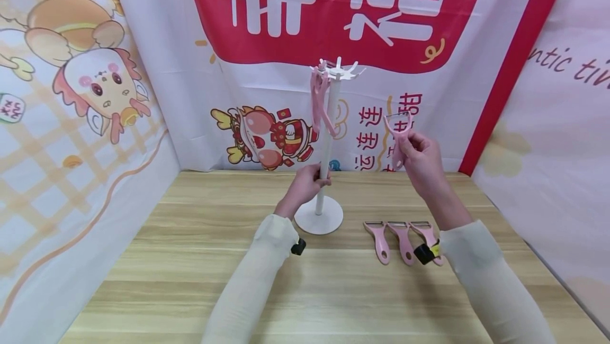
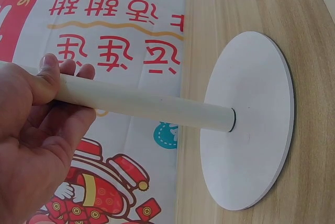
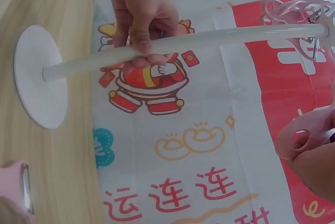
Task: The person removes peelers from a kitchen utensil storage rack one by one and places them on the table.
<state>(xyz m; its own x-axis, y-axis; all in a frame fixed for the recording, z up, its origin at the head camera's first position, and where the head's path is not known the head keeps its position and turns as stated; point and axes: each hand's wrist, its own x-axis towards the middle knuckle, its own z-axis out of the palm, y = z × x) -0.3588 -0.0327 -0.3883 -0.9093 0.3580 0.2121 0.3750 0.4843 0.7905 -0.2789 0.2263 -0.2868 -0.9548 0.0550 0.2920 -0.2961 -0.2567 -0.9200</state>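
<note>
Left hand [image 1: 305, 182]: gripped the white pole of the hook stand [image 1: 326, 143] low down, fingers and thumb curled round it; the wrist view showed the same grasp just above the round base [image 2: 251, 124].
Right hand [image 1: 419, 159]: pinched a pink peeler [image 1: 397, 135] by its handle, blade end up, held in the air to the right of the stand and apart from it.
Hook stand: stood upright on the tabletop [image 1: 190, 259], far centre, its crown of hooks [image 1: 339, 70] at the top.
Hung peelers [image 1: 318, 103]: pink, dangling from hooks on the left side of the crown.
Spare peelers [image 1: 402, 241]: three lay side by side on the tabletop, right of the base, near the right sleeve.
Risk: the held peeler's hanging hole looked small and the hooks short, so a slanted approach would likely miss or slip off; a knock against the crown could shake the hung peelers loose or tip the stand if the left hand eased.
</note>
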